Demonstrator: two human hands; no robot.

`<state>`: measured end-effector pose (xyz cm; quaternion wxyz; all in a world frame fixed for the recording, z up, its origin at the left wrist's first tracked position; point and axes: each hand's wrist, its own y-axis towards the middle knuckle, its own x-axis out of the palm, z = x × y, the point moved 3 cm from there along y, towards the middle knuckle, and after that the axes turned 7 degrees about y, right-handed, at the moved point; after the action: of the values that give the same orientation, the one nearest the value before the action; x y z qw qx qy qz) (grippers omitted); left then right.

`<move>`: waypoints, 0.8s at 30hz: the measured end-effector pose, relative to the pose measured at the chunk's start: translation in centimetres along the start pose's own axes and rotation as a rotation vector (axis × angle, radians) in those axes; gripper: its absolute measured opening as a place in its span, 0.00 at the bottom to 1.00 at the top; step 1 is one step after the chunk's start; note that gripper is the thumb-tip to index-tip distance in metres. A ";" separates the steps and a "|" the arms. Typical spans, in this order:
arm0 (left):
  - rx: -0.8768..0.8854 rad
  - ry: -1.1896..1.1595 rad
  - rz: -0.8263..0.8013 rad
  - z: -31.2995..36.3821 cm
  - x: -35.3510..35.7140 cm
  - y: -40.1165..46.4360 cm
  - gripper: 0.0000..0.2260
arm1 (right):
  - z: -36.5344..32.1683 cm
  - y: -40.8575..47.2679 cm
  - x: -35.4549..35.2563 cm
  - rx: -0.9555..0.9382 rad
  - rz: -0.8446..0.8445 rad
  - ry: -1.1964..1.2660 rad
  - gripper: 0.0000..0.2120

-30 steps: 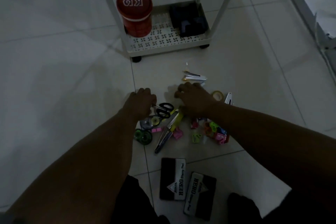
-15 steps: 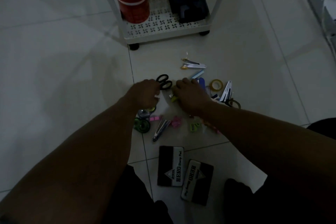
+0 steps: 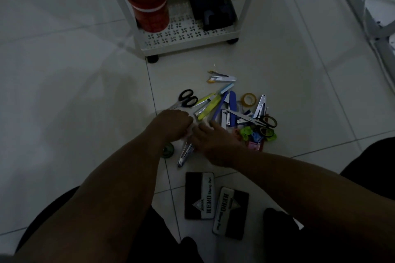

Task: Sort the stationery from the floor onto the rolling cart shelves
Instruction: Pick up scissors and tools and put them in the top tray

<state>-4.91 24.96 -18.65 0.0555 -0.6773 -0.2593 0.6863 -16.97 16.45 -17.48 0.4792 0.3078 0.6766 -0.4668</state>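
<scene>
Two hands meet low over the stationery pile point(image 3: 230, 113) on the floor, w/ the rolling cart point(image 3: 188, 42) just beyond it. Your left hand point(image 3: 173, 126) is curled knuckles-up at the pile's left edge; fingers tucked under, can't tell what they hold, if anything. Your right hand point(image 3: 210, 141) lies beside it, fingers bent down into the pile, index tip near a blue pen point(image 3: 220, 109); too dark to tell whether it's gripping anything.

Rel. to the pile's middle: black-handled scissors point(image 3: 187, 99) at upper left, blades running under your left hand; yellow highlighter point(image 3: 210, 105) just right of those; stapler point(image 3: 222, 77) at the far edge, nearest the cart; yellow tape roll point(image 3: 249, 99) upper right; second scissors point(image 3: 256, 119) on the right side over green and pink clips point(image 3: 250, 134); green tape dispenser point(image 3: 167, 150) lower left, partly behind your left forearm; silver stapler point(image 3: 186, 155) below your hands.

2 HERO stamp pads point(image 3: 199, 195) lie nearer you than the pile, side by side & touching at a corner.

Cart's bottom shelf holds a red KD canister point(image 3: 149, 2) at left & a black organizer point(image 3: 213, 8) at right
</scene>
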 end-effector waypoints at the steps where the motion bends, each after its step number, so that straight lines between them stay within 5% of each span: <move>1: -0.008 -0.027 -0.011 -0.1 0.0 0.0 0.09 | -0.8 -0.4 0.1 -0.126 -0.006 0.013 0.26; 4: 0.013 -0.107 -0.071 0.1 0.3 -0.1 0.08 | -3.5 -1.1 0.9 -0.493 -0.183 0.029 0.25; 6: 0.007 -0.135 -0.077 0.2 0.5 -0.1 0.08 | -4.4 -1.1 1.3 -0.548 -0.255 0.012 0.27; 11: -0.040 -0.166 -0.081 -0.2 0.8 -0.1 0.07 | -5.3 -0.7 2.2 -0.489 -0.297 -0.115 0.31; 16: -0.045 -0.179 -0.065 -0.5 1.0 -0.2 0.09 | -2.2 -0.4 0.8 -0.226 -0.312 -0.035 0.32; 20: -0.077 -0.212 -0.069 -0.9 0.9 0.3 0.11 | 0.3 -0.1 -0.9 -0.123 -0.497 0.191 0.30; 24: -0.113 -0.224 -0.055 -0.7 0.9 0.8 0.12 | -0.6 -0.8 -1.7 -0.266 -0.629 0.186 0.32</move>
<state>-4.05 24.88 -19.77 0.0065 -0.5910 -0.3205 0.7402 -17.27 16.81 -15.51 0.2843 0.0606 0.8338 -0.4693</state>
